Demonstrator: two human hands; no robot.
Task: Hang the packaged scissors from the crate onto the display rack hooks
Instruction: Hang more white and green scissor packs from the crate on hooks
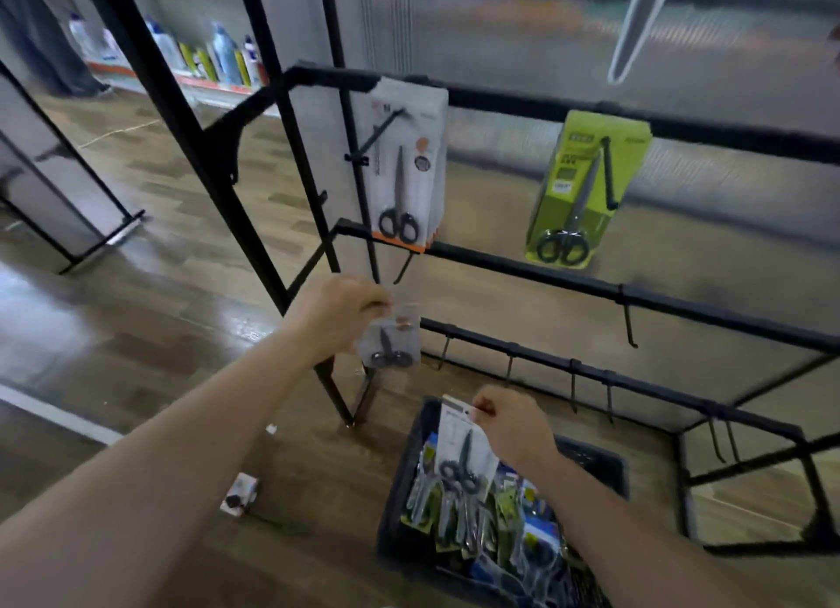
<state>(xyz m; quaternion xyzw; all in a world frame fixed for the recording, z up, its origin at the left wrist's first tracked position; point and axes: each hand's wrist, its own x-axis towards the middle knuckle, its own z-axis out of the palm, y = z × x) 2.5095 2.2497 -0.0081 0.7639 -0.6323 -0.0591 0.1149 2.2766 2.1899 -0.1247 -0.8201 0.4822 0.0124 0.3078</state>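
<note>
My left hand pinches the top of a small clear pack of black scissors, held just under a hook on the middle bar of the black rack. My right hand pinches the top of a white-carded pack of scissors, lifted above the dark crate. The crate holds several more packs. A white and orange pack and a green pack hang from the top bar.
Bare hooks line the middle and lower bars of the rack. A small pack lies on the wooden floor left of the crate. Shelves with bottles stand far left behind the rack's frame.
</note>
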